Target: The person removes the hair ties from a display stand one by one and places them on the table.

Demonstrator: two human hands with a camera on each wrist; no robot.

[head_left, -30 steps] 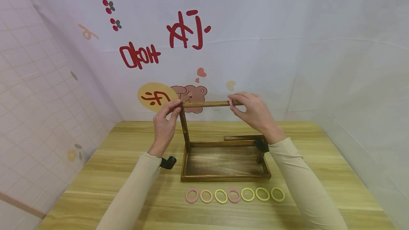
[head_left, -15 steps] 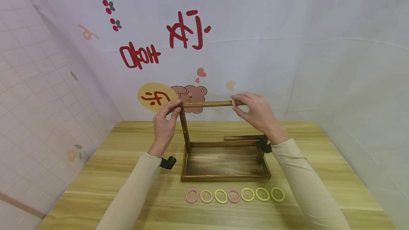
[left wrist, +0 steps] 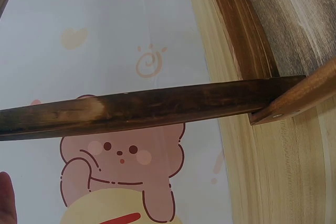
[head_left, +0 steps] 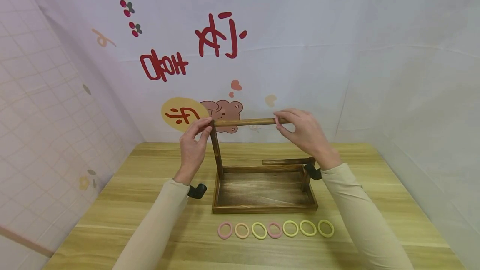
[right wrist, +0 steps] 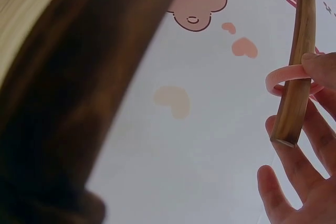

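Observation:
A dark wooden rack [head_left: 216,149] stands on the table, with a tray base and a long upper bar [head_left: 243,122] reaching right from its left post. At the corner where post and bar meet, my left hand [head_left: 193,145] grips the rack between thumb and fingers. My right hand [head_left: 305,132] pinches a pink ring [head_left: 277,120] near the bar's free right end. The right wrist view shows this ring [right wrist: 286,73] encircling the bar [right wrist: 294,103], whose tip sticks out past it among the fingers.
A lower bar [head_left: 283,162] points left from a short post on the tray's right. In front of the tray [head_left: 264,209], several pink, orange and yellow rings [head_left: 259,231] lie in a row on the wooden table [head_left: 150,211]. A printed cloth [head_left: 300,70] hangs behind.
My right hand has slid the pink ring a little to the right along the upper bar, toward its free end. My left hand has stayed at the corner.

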